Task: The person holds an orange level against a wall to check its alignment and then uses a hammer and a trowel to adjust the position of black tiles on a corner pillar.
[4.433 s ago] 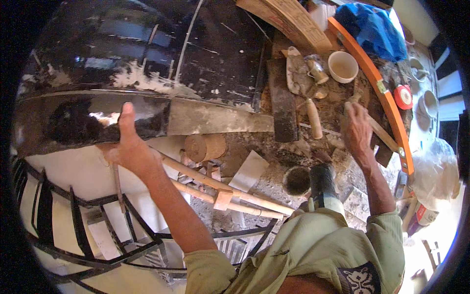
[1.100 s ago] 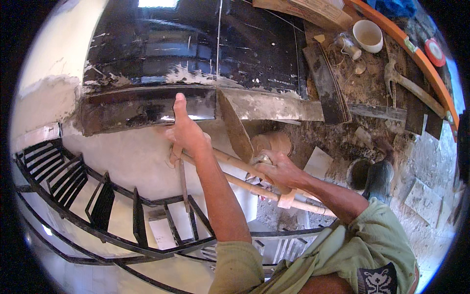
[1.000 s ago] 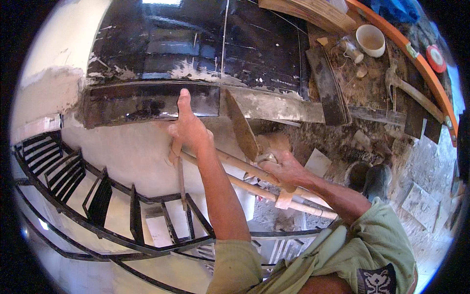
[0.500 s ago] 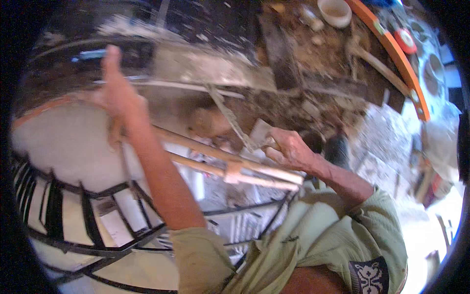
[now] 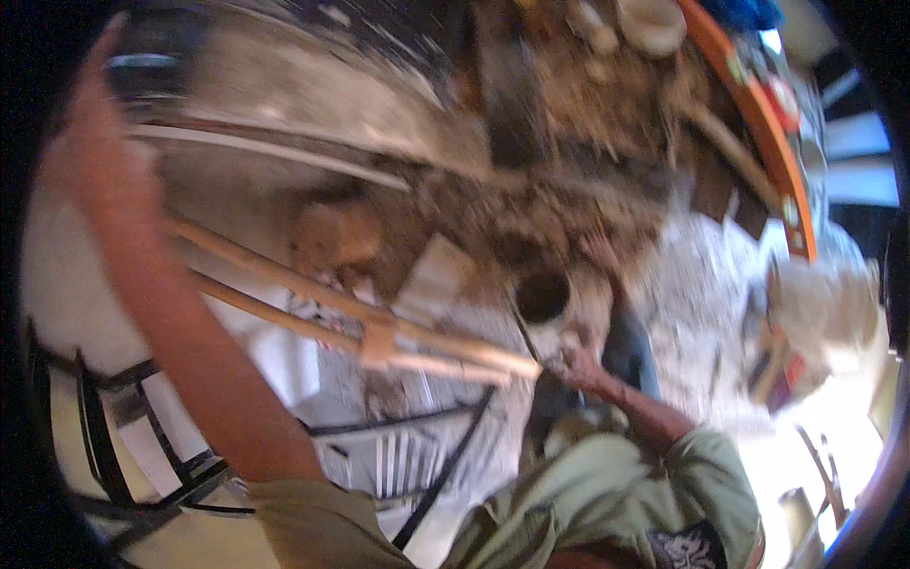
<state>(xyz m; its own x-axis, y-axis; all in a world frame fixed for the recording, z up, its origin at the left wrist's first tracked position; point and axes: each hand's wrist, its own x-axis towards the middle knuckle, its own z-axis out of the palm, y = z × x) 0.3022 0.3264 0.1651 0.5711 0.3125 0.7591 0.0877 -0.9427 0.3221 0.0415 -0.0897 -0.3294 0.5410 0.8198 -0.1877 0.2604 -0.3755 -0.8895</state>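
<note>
My left hand [image 5: 106, 156] reaches to the far left, smeared by motion, with one finger stretched toward the top. Whether it grips anything is unclear. Below its wrist run two long wooden bars [image 5: 284, 268], joined by a short block [image 5: 378, 343] and drawing together at their right end. My right hand [image 5: 580, 363] is low at centre right, its fingers pinched on a thin dark stick [image 5: 527, 339] beside that end. Just beyond it stands a round container [image 5: 559, 322] with a dark opening. My bare foot [image 5: 599, 248] rests past the container.
A pale flat slab [image 5: 438, 275] and a brown lump [image 5: 336, 232] lie on the dirt. Farther off are an orange level [image 5: 758, 104], a wooden handle [image 5: 730, 152] and a pale bowl [image 5: 654, 26]. Black metal bars [image 5: 445, 465] stand at lower left.
The view has shifted, sliding the wooden bars left and down. My right hand has drawn back toward me, beside the container. My left arm now reaches farther left.
</note>
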